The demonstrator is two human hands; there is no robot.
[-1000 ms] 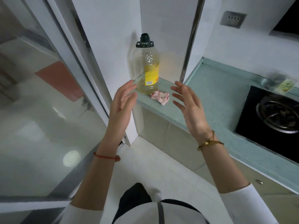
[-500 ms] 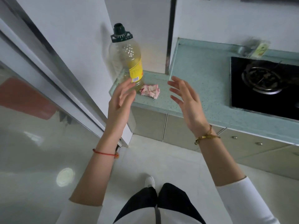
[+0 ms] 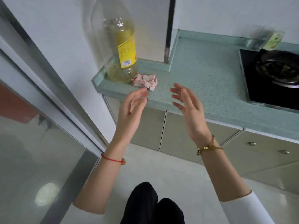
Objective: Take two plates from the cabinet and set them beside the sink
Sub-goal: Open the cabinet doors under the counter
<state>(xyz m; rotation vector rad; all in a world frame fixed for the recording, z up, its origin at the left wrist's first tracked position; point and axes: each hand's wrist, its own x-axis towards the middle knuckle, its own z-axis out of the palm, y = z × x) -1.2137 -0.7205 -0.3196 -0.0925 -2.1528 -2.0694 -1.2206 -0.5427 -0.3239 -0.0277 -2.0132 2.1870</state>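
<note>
The left hand (image 3: 129, 113) and right hand (image 3: 190, 110) are hovering empty, fingers apart, before the front edge of the speckled green desk (image 3: 202, 73), near its left corner.

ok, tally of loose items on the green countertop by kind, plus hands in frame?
Clear plastic oil bottle with yellow label: 1
Crumpled pink-and-white cloth: 1
Blurred green-labelled packet by the back wall: 1
Bare hands, left hand and right hand, both empty: 2
Total: 5
</note>
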